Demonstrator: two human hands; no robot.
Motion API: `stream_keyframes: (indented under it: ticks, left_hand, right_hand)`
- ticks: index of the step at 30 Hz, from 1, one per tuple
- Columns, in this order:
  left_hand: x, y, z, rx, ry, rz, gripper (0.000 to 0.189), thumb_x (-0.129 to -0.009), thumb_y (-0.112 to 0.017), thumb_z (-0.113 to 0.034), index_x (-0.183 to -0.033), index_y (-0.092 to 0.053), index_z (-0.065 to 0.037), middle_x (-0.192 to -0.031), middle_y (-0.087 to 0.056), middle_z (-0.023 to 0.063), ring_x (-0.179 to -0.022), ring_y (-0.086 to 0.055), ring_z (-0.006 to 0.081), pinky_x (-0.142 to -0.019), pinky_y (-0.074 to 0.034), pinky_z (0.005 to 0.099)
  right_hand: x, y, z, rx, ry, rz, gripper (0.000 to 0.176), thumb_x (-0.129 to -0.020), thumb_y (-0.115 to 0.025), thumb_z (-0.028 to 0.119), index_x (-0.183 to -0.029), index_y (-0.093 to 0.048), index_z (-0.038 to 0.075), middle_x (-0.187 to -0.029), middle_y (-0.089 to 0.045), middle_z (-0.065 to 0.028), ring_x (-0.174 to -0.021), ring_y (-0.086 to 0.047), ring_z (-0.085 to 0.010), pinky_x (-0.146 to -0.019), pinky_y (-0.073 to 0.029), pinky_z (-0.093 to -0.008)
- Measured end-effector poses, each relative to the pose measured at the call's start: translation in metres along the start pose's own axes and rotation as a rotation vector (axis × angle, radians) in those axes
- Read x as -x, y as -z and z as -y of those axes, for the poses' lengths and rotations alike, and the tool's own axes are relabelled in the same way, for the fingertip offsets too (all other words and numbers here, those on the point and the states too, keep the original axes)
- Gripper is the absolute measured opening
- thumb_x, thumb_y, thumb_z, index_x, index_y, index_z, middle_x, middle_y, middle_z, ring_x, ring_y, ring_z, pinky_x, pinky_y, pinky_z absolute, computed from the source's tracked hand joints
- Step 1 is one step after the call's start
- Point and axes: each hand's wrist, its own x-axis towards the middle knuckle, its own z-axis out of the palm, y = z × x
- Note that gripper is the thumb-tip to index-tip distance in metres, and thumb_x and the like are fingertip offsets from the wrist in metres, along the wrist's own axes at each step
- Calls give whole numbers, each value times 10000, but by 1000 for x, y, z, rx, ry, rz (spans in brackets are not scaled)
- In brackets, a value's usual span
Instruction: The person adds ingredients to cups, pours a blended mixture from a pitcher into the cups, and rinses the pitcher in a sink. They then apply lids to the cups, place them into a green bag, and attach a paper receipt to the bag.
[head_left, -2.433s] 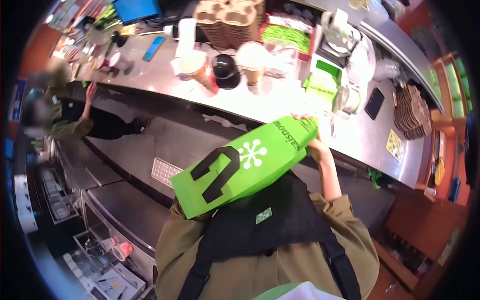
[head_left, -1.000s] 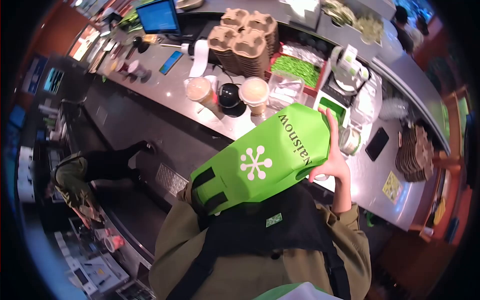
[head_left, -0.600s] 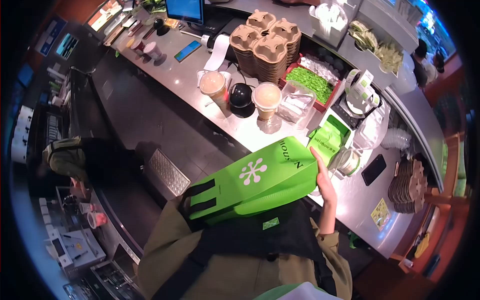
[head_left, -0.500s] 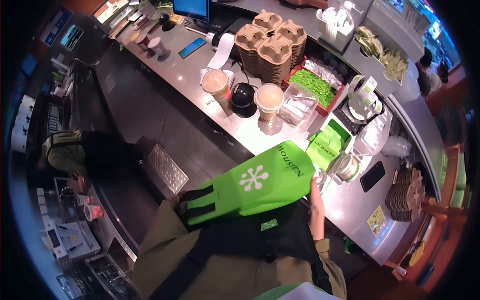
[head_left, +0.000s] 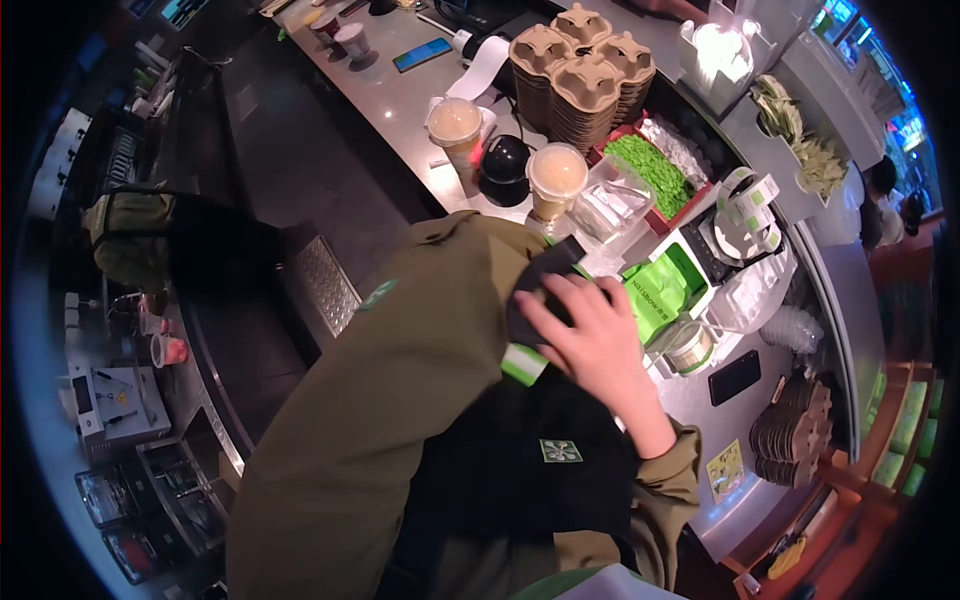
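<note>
Our right hand [head_left: 592, 338] lies near the middle of the frame, fingers spread and pressed flat on the bag [head_left: 526, 364]. Only a green strip and a dark patch [head_left: 537, 292] of the bag show. The rest is hidden behind our left sleeve [head_left: 400, 380], which runs from the lower left up to the centre. The flat palm seems meant to pin the bag against sleeve and chest rather than to grip it, and nothing is pinched between the fingers. Our left hand is hidden past the sleeve's end, so we cannot tell how it stands. The bag thus sits directly under the right hand, touching it, and appears tucked against the left arm.

Above the hand, on the counter [head_left: 400, 100], a cup [head_left: 455, 122] and a second cup [head_left: 557, 172] flank a black dome [head_left: 505, 158], all apart from the fingers. Just right of the fingers, spare green bags [head_left: 660, 292] stand in a holder, probably kept there for easy reach. Carrier stacks [head_left: 585, 70] sit at the top. A co-worker [head_left: 125, 235] bends at the left edge.
</note>
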Motion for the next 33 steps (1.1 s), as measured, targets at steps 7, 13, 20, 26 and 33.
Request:
stream_keyframes:
  ticks: [7, 13, 20, 26, 33]
  left_hand:
    - [-39, 6, 11, -132, -35, 170, 334, -814, -569, -242, -1022, -614, 16, -939, -636, 154, -890, -601, 273, -770, -471, 373]
    - [104, 33, -14, 147, -31, -340, 232, -838, -493, -195, -878, -608, 3, -805, -618, 208, -735, -603, 347, -665, -468, 445]
    - [114, 4, 22, 109, -193, -810, 332, -842, -515, -270, -887, -576, 53, -809, -601, 241, -786, -599, 387, -737, -477, 447]
    - [88, 8, 40, 454, -408, -603, 308, -891, -483, -205, -1093, -500, 26, -921, -567, 214, -925, -571, 330, -807, -449, 395]
    - [213, -6, 107, 740, 178, -1288, 482, -772, -650, -149, -1214, -487, -46, -1121, -559, 138, -996, -584, 232, -863, -465, 348]
  right_hand:
    - [17, 20, -53, 28, -43, 25, 366, -558, -632, 86, -921, -591, 72, -706, -463, -43, -710, -502, -221, -823, -382, -412]
    - [24, 52, -63, 69, -39, 74, 128, -603, -626, 81, -720, -577, 100, -638, -431, -6, -659, -486, -174, -909, -352, -485]
    - [12, 43, -69, 106, -34, 96, 125, -618, -629, 103, -707, -553, 148, -660, -430, 29, -687, -487, -136, -933, -341, -525]
    - [13, 33, -80, 83, -101, 47, 93, -634, -656, 131, -700, -590, 128, -685, -498, 24, -723, -521, -148, -934, -332, -529]
    - [22, 26, -82, 57, -198, 61, 76, -612, -607, 116, -654, -564, 162, -696, -433, 20, -818, -515, -161, -1016, -254, -607]
